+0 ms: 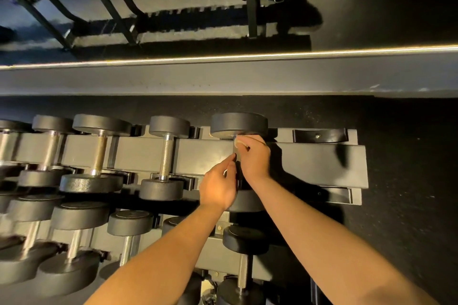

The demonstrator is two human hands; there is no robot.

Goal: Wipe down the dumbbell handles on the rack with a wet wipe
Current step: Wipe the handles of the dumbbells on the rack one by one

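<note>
Hands meet over the rightmost dumbbell (239, 124) on the top tier of the rack (143, 153). The right hand (254, 158) is curled over the far end of the handle (235, 150), just under the far head, and a pale scrap that looks like the wet wipe (238, 141) shows at its fingertips against the bar. The left hand (218, 187) sits nearer, fingers curled in at the near part of the same handle, thumb tip touching the bar; how far the fingers wrap underneath is hidden. The two hands almost touch, and only a short strip of metal shows between them. Both forearms reach in from the bottom edge and cross above a lower-tier dumbbell (245, 240). To the left, a stretch of bare black beam separates the hands from the neighbouring dumbbell (165, 156), whose knurled handle lies parallel, with more dumbbells packed closely beyond it. To the right, a black cradle (319, 135) sits near the right hand, and the rack ends at a square edge, past which lies dark speckled floor (409, 181). Behind the far heads runs a narrow band of floor, then a grey ledge (223, 79) topped by a lit strip (223, 57).
</note>
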